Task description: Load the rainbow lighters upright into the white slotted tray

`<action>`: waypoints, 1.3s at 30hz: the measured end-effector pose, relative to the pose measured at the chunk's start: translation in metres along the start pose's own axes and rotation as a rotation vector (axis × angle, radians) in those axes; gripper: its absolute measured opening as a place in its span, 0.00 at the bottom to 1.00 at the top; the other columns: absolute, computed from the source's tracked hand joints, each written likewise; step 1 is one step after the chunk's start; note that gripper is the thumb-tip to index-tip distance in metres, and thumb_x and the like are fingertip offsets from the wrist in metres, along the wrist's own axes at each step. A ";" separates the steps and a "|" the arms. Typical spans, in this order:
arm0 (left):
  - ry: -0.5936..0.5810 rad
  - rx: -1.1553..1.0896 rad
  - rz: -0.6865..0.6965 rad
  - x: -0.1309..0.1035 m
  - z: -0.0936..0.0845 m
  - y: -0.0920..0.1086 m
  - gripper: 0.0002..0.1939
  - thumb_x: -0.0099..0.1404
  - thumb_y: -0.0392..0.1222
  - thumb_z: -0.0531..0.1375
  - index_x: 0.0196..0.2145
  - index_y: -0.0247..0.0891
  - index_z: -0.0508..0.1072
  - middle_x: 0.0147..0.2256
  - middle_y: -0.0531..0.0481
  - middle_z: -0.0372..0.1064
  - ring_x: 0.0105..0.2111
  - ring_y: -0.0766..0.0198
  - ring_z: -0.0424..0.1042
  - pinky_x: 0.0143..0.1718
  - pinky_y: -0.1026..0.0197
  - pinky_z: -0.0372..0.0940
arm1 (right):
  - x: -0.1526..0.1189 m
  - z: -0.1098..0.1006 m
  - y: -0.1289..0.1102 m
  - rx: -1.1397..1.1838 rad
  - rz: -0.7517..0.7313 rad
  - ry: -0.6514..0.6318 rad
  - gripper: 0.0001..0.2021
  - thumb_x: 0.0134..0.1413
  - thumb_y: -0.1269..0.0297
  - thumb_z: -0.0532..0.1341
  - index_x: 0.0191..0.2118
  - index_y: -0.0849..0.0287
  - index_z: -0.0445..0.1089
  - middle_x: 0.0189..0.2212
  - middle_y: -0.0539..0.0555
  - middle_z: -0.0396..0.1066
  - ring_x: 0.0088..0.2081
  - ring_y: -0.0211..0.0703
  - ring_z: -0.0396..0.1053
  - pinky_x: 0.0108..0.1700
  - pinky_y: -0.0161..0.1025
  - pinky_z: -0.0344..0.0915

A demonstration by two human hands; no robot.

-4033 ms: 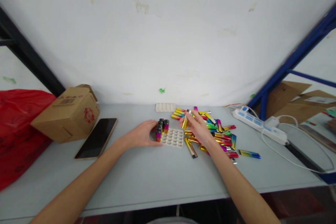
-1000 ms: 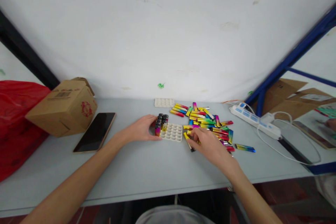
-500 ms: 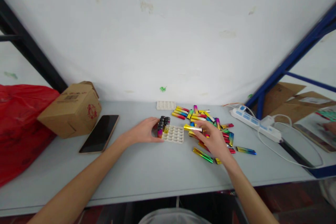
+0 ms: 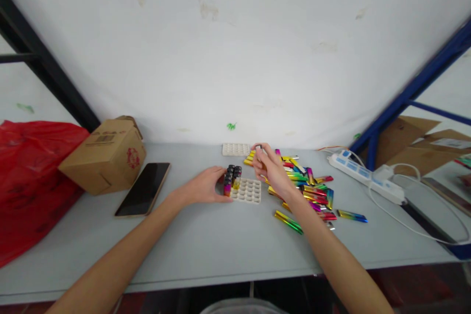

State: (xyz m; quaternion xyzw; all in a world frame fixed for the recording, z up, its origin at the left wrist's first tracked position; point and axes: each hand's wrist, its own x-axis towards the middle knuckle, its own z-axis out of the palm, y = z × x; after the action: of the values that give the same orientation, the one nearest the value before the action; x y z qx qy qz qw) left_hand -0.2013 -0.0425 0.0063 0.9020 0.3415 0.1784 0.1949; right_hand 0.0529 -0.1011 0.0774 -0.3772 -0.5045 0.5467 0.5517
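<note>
My left hand (image 4: pixel 208 185) curls around the left end of a white tray (image 4: pixel 252 191) with rows of oval holes, thumb at its front edge. Several lighters (image 4: pixel 231 179) with black tops stand upright in the tray's left columns, beside those fingers. Behind the tray's right side, my right hand (image 4: pixel 270 167) is raised with its fingers closed on a lighter (image 4: pixel 258 146); only its dark top end shows, the rest hidden by the fingers. Under and right of that hand lies a loose pile of shiny multicoloured lighters (image 4: pixel 316 191).
A second white tray (image 4: pixel 235 149) lies by the wall. To the left are a phone (image 4: pixel 143 189), a cardboard box (image 4: pixel 105 157) and a red plastic bag (image 4: pixel 37 181). A white power strip (image 4: pixel 368 176) with cables and a blue frame (image 4: pixel 373 149) stand at right.
My right hand has moved left and away from me, turning the lighter from lying flat to about upright. My left hand stays at the tray. The view has shifted slightly.
</note>
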 end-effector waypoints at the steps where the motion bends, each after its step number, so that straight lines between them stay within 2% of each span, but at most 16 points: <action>1: -0.001 0.004 -0.002 0.000 0.000 0.001 0.31 0.58 0.67 0.76 0.46 0.41 0.77 0.46 0.41 0.81 0.47 0.41 0.81 0.54 0.46 0.75 | -0.002 0.002 0.007 -0.059 0.024 0.004 0.29 0.56 0.29 0.74 0.44 0.50 0.72 0.23 0.38 0.54 0.21 0.34 0.46 0.22 0.32 0.46; 5: 0.000 0.002 0.002 0.000 -0.001 0.003 0.32 0.57 0.66 0.77 0.48 0.41 0.77 0.48 0.40 0.82 0.49 0.40 0.81 0.55 0.45 0.75 | -0.011 0.004 0.033 -0.206 0.104 0.064 0.39 0.56 0.17 0.64 0.27 0.52 0.64 0.20 0.41 0.47 0.21 0.34 0.44 0.23 0.35 0.41; 7: -0.004 0.003 -0.006 0.000 -0.001 0.004 0.33 0.57 0.66 0.77 0.50 0.41 0.78 0.50 0.39 0.82 0.50 0.39 0.82 0.56 0.44 0.76 | -0.014 0.006 0.040 -0.195 0.166 0.110 0.41 0.57 0.15 0.60 0.21 0.52 0.58 0.18 0.42 0.45 0.20 0.33 0.41 0.22 0.37 0.40; 9: -0.006 0.011 -0.017 0.000 -0.002 0.004 0.34 0.57 0.66 0.77 0.51 0.40 0.78 0.51 0.39 0.82 0.51 0.38 0.82 0.57 0.43 0.76 | -0.016 0.010 0.043 -0.164 0.210 0.155 0.40 0.61 0.19 0.60 0.19 0.51 0.55 0.16 0.42 0.45 0.19 0.33 0.40 0.22 0.37 0.39; 11: -0.003 0.016 -0.017 0.000 -0.002 0.005 0.35 0.58 0.66 0.77 0.52 0.39 0.78 0.51 0.38 0.82 0.51 0.38 0.81 0.58 0.43 0.75 | -0.017 0.015 0.044 -0.143 0.227 0.187 0.37 0.65 0.28 0.59 0.17 0.51 0.54 0.15 0.43 0.45 0.19 0.34 0.39 0.21 0.37 0.40; 14: -0.013 0.018 -0.021 0.000 -0.002 0.006 0.35 0.58 0.65 0.77 0.52 0.39 0.78 0.52 0.38 0.82 0.52 0.38 0.81 0.59 0.43 0.75 | -0.018 0.021 0.044 -0.121 0.252 0.214 0.30 0.66 0.41 0.57 0.16 0.50 0.53 0.15 0.44 0.45 0.18 0.34 0.39 0.20 0.36 0.40; 17: -0.019 0.028 -0.021 -0.001 -0.003 0.006 0.35 0.58 0.66 0.77 0.53 0.40 0.78 0.52 0.38 0.82 0.52 0.38 0.81 0.59 0.43 0.75 | -0.019 0.022 0.045 -0.106 0.284 0.202 0.25 0.64 0.47 0.55 0.18 0.50 0.52 0.15 0.44 0.46 0.19 0.34 0.38 0.21 0.36 0.39; 20: -0.009 0.032 -0.008 -0.001 -0.003 0.005 0.35 0.59 0.66 0.77 0.54 0.41 0.77 0.52 0.39 0.82 0.53 0.39 0.81 0.59 0.43 0.75 | -0.020 0.021 0.045 -0.105 0.270 0.193 0.25 0.64 0.46 0.55 0.18 0.50 0.53 0.15 0.43 0.46 0.19 0.34 0.38 0.21 0.36 0.39; 26: -0.018 0.030 -0.003 0.000 -0.002 0.002 0.34 0.58 0.66 0.77 0.50 0.41 0.77 0.49 0.40 0.82 0.50 0.39 0.81 0.57 0.43 0.76 | -0.021 0.018 0.045 -0.088 0.243 0.168 0.32 0.63 0.34 0.58 0.18 0.51 0.55 0.16 0.43 0.45 0.20 0.34 0.39 0.23 0.37 0.38; 33: -0.004 0.027 -0.010 -0.001 -0.002 0.001 0.33 0.58 0.67 0.76 0.50 0.42 0.76 0.49 0.41 0.80 0.50 0.39 0.81 0.58 0.42 0.75 | -0.019 0.018 0.048 -0.043 0.271 0.128 0.30 0.65 0.41 0.57 0.16 0.51 0.54 0.16 0.42 0.42 0.20 0.34 0.36 0.23 0.38 0.37; 39: -0.028 0.031 -0.019 0.000 -0.002 0.000 0.33 0.58 0.69 0.75 0.47 0.42 0.76 0.48 0.39 0.80 0.49 0.38 0.81 0.56 0.42 0.75 | -0.019 0.018 0.046 -0.041 0.303 0.184 0.25 0.65 0.49 0.55 0.18 0.51 0.52 0.16 0.43 0.45 0.20 0.35 0.36 0.22 0.36 0.38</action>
State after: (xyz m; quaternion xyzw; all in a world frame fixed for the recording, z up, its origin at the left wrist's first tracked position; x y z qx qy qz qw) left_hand -0.2023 -0.0424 0.0083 0.9040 0.3499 0.1587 0.1874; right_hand 0.0270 -0.1164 0.0339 -0.5084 -0.4005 0.5762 0.4992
